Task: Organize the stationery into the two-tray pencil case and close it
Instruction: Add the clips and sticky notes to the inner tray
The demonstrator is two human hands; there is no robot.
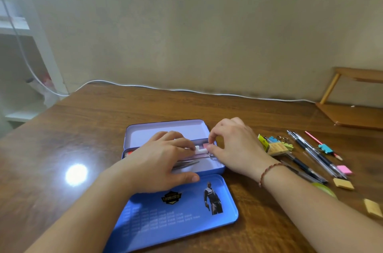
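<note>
A brown worktop (87, 120) carries the open pencil case (215, 166) mid-surface. The right hand (236, 147) fingers pinch a pink eraser (206, 145) at the tray's right end; the left hand (163, 161) lies flat, ungripping. Risk: a misseated eraser could block closure.

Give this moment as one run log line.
left hand: resting in blue tin pencil case | right hand: pinching small pink eraser | case: open

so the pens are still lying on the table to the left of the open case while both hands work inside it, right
Not quite. The head view shows the pens lying on the table to the right of the open case, not the left. Both hands, left and right, are working inside it.
</note>
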